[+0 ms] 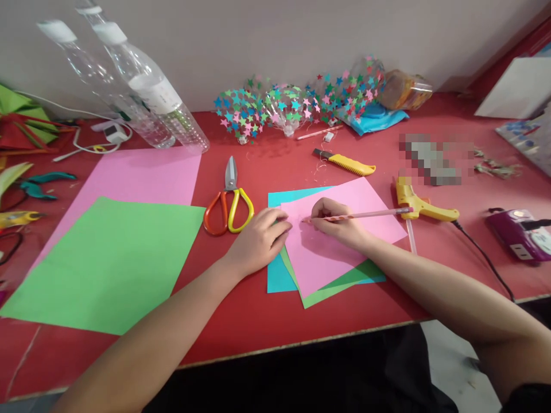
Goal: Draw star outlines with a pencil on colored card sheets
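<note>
My right hand [338,221] is closed around a pink pencil [370,214], its tip touching a pink sheet [327,258]. At the sheet's left edge rests my left hand [262,238], fingers lying over the paper and slightly bent. Beneath the pink sheet, parts of a green sheet [316,297] and a blue sheet [278,278] show. Scissors [231,186] with one red and one yellow handle lie just left of the sheets. A yellow cutter knife [350,164] lies behind them.
On the red table [241,327], a large green sheet [112,258] overlaps another pink sheet [146,175] at left. Plastic bottles [159,97] and star-covered clear pieces [288,109] stand behind. At right are a yellow glue gun [424,207] and a purple socket block [519,232].
</note>
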The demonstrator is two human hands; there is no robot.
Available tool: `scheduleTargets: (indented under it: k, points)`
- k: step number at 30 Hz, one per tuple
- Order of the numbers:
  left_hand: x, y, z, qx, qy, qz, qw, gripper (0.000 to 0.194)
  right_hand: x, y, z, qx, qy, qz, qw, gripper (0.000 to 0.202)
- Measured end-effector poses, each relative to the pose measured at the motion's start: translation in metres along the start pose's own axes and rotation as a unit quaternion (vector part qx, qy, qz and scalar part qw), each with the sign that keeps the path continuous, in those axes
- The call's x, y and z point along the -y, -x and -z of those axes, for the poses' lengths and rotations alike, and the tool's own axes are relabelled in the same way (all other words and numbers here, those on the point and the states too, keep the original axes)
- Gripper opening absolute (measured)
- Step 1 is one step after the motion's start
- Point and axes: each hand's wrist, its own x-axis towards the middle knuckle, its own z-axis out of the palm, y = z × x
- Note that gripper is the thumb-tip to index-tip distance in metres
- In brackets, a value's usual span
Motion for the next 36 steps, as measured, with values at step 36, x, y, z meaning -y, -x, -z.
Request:
scheduleTargets:
  k: [36]
  points:
    - [0.0046, 0.0045, -0.0068, -0.001, 0.061, -0.025, 0.998, 0.022, 0.0009, -0.0013, 0.0021, 0.061, 0.108, 0.049, 0.991, 0.009]
